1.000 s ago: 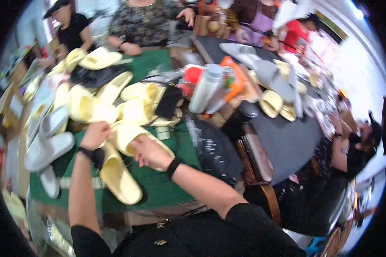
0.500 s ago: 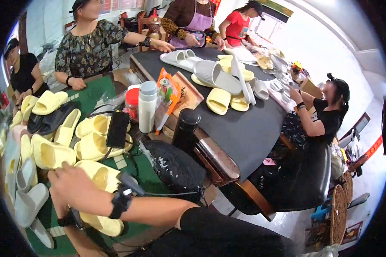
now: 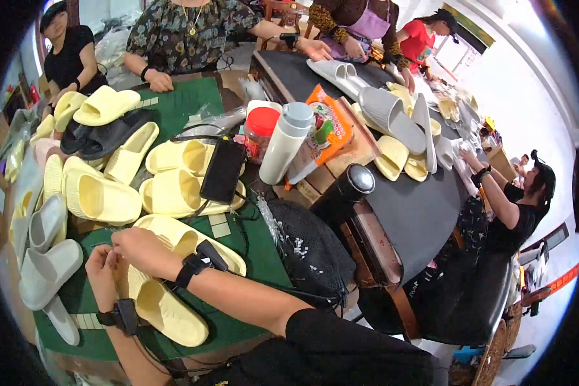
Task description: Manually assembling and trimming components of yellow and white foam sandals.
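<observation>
Landmark: the upright white bottle [image 3: 283, 149]. Both hands work to its left and nearer the wearer, above the green tabletop [image 3: 254, 248]. Right hand [image 3: 145, 249]: fingers curled, tips drawn together. Left hand [image 3: 101, 273]: thumb and fingers bent in a pinch, tips meeting the right's; whether anything small sits between them, cannot tell. Two yellow slippers [image 3: 174, 316] lie on the same side of the bottle, right by the hands, the right forearm crossing over them. Grey slippers [image 3: 50, 275] lie farther left of the bottle, beyond the left hand. Handling notes (judgement): fingertip work suits a light, close pinch, left steadying and right making small moves; wrists best lifted so the wristbands [image 3: 190, 269] do not scuff or drag the footwear; soft-looking straps probably dent under a hard squeeze, so light pressure is preferable.
</observation>
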A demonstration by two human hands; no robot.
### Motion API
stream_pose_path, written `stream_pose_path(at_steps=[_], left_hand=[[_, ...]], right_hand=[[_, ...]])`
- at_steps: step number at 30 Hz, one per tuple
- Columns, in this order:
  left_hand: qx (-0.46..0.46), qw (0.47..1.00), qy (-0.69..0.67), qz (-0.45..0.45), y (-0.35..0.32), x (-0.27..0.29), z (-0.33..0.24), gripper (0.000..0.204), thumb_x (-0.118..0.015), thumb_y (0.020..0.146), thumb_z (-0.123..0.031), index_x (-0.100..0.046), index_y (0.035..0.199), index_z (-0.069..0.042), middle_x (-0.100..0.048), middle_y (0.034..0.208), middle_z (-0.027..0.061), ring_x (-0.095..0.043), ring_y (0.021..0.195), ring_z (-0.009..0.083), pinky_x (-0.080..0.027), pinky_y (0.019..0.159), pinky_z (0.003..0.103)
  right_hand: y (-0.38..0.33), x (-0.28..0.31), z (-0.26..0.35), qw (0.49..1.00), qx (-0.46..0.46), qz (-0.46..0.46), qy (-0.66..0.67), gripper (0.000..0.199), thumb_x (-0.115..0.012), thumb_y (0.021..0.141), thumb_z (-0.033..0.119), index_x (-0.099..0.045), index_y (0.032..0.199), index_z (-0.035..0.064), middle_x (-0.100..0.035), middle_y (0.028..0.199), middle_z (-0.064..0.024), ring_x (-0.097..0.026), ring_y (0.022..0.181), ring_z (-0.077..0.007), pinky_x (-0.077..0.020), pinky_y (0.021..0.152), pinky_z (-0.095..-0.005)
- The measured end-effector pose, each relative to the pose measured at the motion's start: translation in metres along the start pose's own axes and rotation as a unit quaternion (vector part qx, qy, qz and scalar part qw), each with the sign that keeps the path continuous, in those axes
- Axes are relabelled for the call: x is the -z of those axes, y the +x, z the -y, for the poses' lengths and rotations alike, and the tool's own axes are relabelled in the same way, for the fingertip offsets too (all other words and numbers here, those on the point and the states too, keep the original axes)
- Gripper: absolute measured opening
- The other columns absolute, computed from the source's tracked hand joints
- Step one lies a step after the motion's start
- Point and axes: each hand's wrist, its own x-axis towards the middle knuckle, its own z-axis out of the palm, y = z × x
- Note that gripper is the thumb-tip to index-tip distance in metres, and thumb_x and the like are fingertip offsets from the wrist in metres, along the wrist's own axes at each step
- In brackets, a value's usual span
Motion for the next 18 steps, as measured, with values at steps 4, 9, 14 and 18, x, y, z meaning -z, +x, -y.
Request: stream_pose_path(at_steps=[4,9,14,18], left_hand=[[0.007,1.0,-0.002,0.009,-0.003,-0.001,-0.003,0.005,-0.055,0.093,-0.001,-0.059,0.091,0.0,-0.059,0.081,0.0,-0.053,0.072,0.0077,-0.043,0.066,0.021],[0.017,0.998,-0.064,-0.015,0.001,0.005,0.006,0.006,-0.057,0.094,-0.003,-0.062,0.094,0.001,-0.062,0.083,0.0009,-0.054,0.071,0.0066,-0.043,0.065,0.021],[0.007,0.999,-0.038,0.014,0.002,0.008,0.013,0.008,-0.057,0.093,-0.001,-0.064,0.096,0.002,-0.063,0.084,0.0006,-0.057,0.073,0.0067,-0.045,0.067,0.02],[0.015,0.996,-0.075,0.034,-0.002,0.004,0.01,0.008,-0.058,0.091,0.001,-0.065,0.095,0.003,-0.065,0.086,0.0026,-0.058,0.075,0.0077,-0.046,0.068,0.021]], right_hand=[[0.0,0.006,0.004,0.998,-0.059,-0.001,0.033,0.016,-0.06,0.083,0.017,-0.058,0.08,0.0015,-0.062,0.073,-0.0201,-0.062,0.073,-0.0395,-0.048,0.064,-0.0475],[-0.002,0.004,0.003,0.997,-0.068,-0.031,0.036,0.018,-0.061,0.086,0.02,-0.057,0.082,0.0029,-0.062,0.073,-0.0189,-0.061,0.073,-0.0385,-0.0474,0.064,-0.0467],[-0.003,0.001,0.002,0.994,-0.064,-0.066,0.058,0.018,-0.062,0.085,0.022,-0.06,0.087,0.0045,-0.063,0.072,-0.0166,-0.062,0.072,-0.0361,-0.0475,0.064,-0.0452],[-0.005,0.002,0.003,0.994,-0.057,-0.067,0.06,0.017,-0.063,0.085,0.022,-0.062,0.087,0.0056,-0.064,0.073,-0.0153,-0.062,0.071,-0.0353,-0.0477,0.064,-0.0443]])
